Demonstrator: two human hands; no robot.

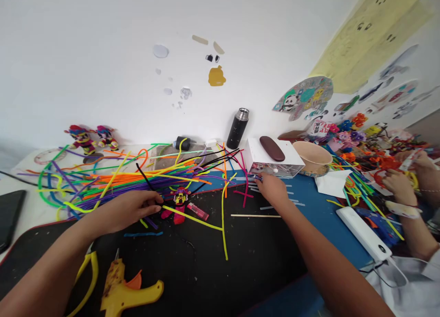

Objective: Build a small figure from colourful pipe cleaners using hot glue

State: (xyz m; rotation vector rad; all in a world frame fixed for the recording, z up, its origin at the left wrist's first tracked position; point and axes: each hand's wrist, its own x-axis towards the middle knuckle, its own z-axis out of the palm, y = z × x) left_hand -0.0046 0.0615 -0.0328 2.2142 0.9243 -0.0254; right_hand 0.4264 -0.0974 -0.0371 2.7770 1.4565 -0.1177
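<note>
My left hand [146,204] is closed over the left of the dark mat, its fingertips pinched on a black pipe cleaner [143,176] that sticks up behind them. A long yellow pipe cleaner [192,218] runs from beside those fingertips to another yellow pipe cleaner [223,216]. Just beyond the fingertips lies a small pipe-cleaner figure [180,196] with a red and yellow head. My right hand [273,188] reaches to the front of a white box [256,159], near translucent glue sticks [296,202]. Its fingers are pressed together; what they hold is too small to name.
A yellow glue gun [129,292] and yellow-handled pliers [91,271] lie in front. Pipe cleaners [117,184] pile up behind my left hand. A black flask [238,129] stands by the wall. At right are a white power bank [364,234] and another person's hands [398,186].
</note>
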